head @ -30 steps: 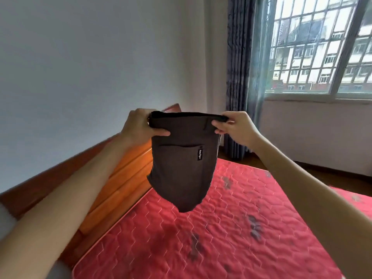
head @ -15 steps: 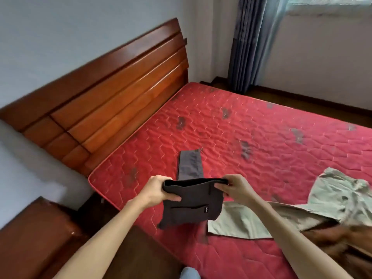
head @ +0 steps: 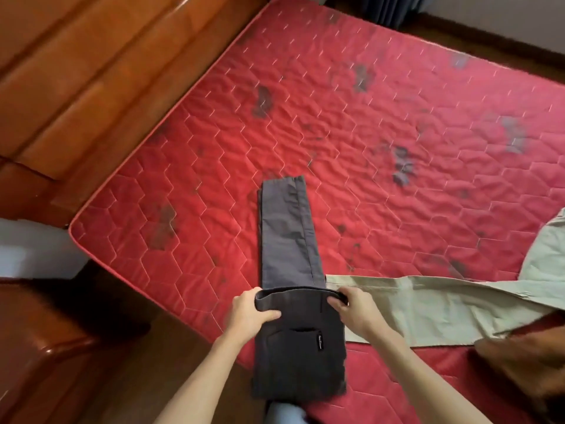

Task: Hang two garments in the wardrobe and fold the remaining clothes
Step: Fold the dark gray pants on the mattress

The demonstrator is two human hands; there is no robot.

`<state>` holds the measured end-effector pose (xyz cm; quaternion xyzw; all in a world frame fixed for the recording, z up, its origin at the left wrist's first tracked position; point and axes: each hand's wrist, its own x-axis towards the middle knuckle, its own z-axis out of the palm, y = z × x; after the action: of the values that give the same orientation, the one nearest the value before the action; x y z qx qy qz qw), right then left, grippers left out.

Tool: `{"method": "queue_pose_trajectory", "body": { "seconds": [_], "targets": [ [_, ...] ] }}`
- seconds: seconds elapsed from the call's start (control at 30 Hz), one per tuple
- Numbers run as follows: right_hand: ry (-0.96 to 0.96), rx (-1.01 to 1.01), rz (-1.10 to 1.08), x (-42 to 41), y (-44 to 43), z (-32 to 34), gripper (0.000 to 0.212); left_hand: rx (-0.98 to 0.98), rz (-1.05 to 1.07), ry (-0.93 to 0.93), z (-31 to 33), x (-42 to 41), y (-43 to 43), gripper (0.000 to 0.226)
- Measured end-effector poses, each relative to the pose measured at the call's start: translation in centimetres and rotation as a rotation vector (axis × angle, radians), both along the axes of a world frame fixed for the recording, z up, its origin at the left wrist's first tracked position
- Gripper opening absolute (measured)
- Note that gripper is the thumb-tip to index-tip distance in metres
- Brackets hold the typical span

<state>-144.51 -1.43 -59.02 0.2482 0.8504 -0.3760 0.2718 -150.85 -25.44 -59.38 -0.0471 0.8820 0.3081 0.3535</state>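
Observation:
Dark grey trousers point(head: 290, 234) lie folded lengthwise on the red quilted mattress point(head: 382, 117), legs stretched away from me. My left hand point(head: 249, 313) grips the left end of the waistband and my right hand point(head: 356, 310) pinches the right end, holding the waist part point(head: 301, 356) up above the near mattress edge. A back pocket with a small black label faces me. A pale green garment point(head: 428, 307) is spread on the mattress to the right, its edge running under the trousers.
A wooden headboard point(head: 76, 87) stands at the left, with a wooden bedside cabinet point(head: 36, 347) at the lower left. A brown garment point(head: 526, 362) lies at the right edge. Dark curtain and wooden floor lie beyond the far side of the bed.
The trousers came down from head height onto the mattress and their legs now lie stretched flat. My view dropped from the window to the bed. Both hands kept hold of the waistband.

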Motion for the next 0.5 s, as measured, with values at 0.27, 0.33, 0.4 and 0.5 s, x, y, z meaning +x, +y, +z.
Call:
{"method": "queue_pose_trajectory", "body": {
  "seconds": [0.27,0.33,0.4,0.5],
  "targets": [
    [-0.063,0.02,-0.104,-5.0,-0.8,-16.3,0.02,-0.132,0.166,-0.09,-17.8,-3.9,-0.3,0.063],
    [-0.096,0.043,-0.094,-4.9,-1.0,-18.9,0.021,-0.164,0.155,-0.086,-19.2,-3.4,0.0,0.059],
    [-0.099,0.083,-0.123,-4.2,-1.3,-20.5,0.025,-0.187,0.175,-0.061,-19.4,-2.6,0.3,0.06],
    [-0.033,0.076,-0.211,-2.6,-1.9,-20.7,0.03,-0.223,0.182,-0.031,-19.0,-0.7,0.6,0.057]
  ]
}}
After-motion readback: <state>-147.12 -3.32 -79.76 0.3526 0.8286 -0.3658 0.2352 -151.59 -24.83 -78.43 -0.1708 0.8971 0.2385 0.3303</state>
